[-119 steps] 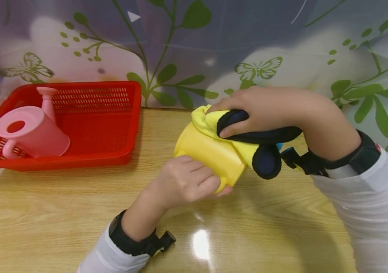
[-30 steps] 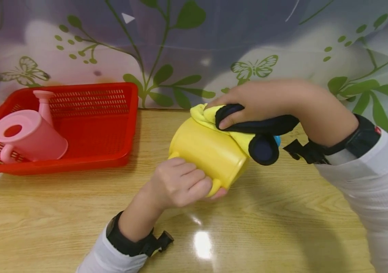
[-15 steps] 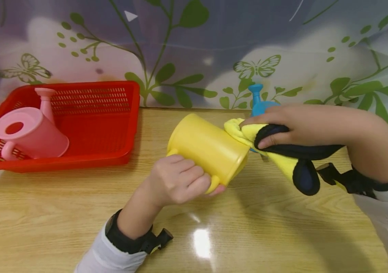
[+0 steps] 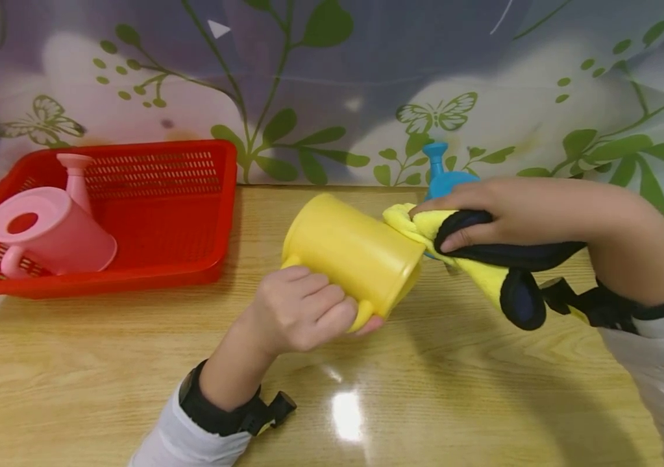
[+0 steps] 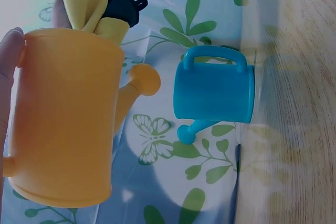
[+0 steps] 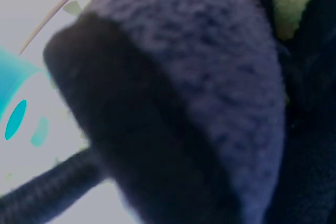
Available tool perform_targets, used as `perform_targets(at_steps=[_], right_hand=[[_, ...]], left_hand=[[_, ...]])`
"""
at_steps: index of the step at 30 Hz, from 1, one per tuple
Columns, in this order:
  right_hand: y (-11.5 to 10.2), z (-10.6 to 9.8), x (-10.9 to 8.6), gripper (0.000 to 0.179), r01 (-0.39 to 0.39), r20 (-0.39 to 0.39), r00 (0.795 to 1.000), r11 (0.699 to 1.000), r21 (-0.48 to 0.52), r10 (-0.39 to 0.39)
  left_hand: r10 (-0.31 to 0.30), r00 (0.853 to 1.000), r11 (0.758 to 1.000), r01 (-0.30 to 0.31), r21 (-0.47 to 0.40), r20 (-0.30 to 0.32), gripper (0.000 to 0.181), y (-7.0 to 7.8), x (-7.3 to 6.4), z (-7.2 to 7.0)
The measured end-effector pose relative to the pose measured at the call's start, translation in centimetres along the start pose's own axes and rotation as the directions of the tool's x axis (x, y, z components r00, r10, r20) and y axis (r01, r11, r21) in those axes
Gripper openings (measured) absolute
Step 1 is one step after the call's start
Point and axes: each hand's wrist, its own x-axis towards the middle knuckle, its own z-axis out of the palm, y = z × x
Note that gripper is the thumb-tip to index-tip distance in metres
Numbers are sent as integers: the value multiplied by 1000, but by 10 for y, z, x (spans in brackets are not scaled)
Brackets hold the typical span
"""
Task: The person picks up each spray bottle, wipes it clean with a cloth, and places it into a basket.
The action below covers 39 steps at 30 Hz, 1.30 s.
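Note:
My left hand (image 4: pixel 305 308) grips the handle of a yellow watering can (image 4: pixel 355 250), which is tilted on its side above the table. Its spout (image 5: pixel 144 80) shows in the left wrist view, pointing away from the hand. My right hand (image 4: pixel 483 211) holds a folded yellow and dark blue cloth (image 4: pixel 483 279) with the thumb on top. One yellow end of the cloth lies right at the can's right end. In the right wrist view the dark fabric (image 6: pixel 210 66) fills most of the frame and hides the fingers.
A red basket (image 4: pixel 215 275) at the left holds a pink watering can (image 4: pixel 65 233). A blue watering can (image 4: pixel 445 181) stands at the back, partly hidden behind my right hand. A patterned curtain (image 4: pixel 320 78) hangs along the rear edge of the wooden table (image 4: pixel 133 363).
My right hand has moved right and slightly down with the cloth, from the can's upper side to its right end, uncovering the blue watering can. The yellow can has barely shifted.

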Motion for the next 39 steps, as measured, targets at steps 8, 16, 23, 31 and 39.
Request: perform_targets(at_steps=[8, 16, 23, 31, 39], right_hand=[[-6, -8, 9, 60, 9, 24, 1000, 1000, -23, -8], [-15, -18, 21, 60, 51, 23, 998, 998, -48, -50], [-31, -33, 41, 62, 47, 79, 996, 994, -94, -39], [-41, -46, 63, 61, 30, 153, 988, 994, -106, -14], [-41, -51, 75, 60, 32, 194, 981, 994, -102, -11]], left_hand=[[8, 1000, 1000, -8, 7, -18, 39, 1, 0, 0], [27, 999, 1000, -27, -6, -37, 37, 2, 2, 1], [27, 998, 999, -28, -18, -57, 37, 3, 3, 2], [33, 998, 999, -34, -28, -61, 36, 6, 5, 2], [64, 994, 996, -69, -49, -90, 36, 8, 10, 1]])
